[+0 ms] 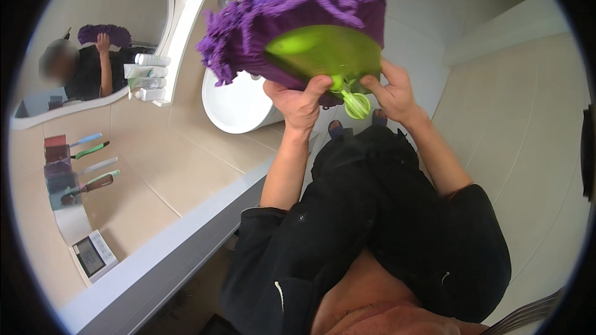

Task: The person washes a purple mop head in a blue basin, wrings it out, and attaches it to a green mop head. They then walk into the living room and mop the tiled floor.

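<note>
Both hands hold up a mop head with a purple chenille cover point(298, 0) and a bright green plastic plate point(321, 51). My left hand point(300, 104) grips its lower edge, with the thumb lying on the plate. On the other side my right hand point(393, 90) grips the edge of the cover, thumb also on the plate. Between the thumbs a green plastic handle joint point(356, 102) sticks out towards me. The long purple strands hang along the far and left rim. My fingers beneath the mop head are hidden.
Beyond my left hand stands a white washbasin point(240, 107). A wall mirror point(98, 18) and a white shelf point(186, 32) with several tubes point(151, 72) are at the left. Several toothbrushes or combs point(91, 149) sit in wall holders above a digital clock point(93, 256). A tiled wall point(503, 149) rises at right.
</note>
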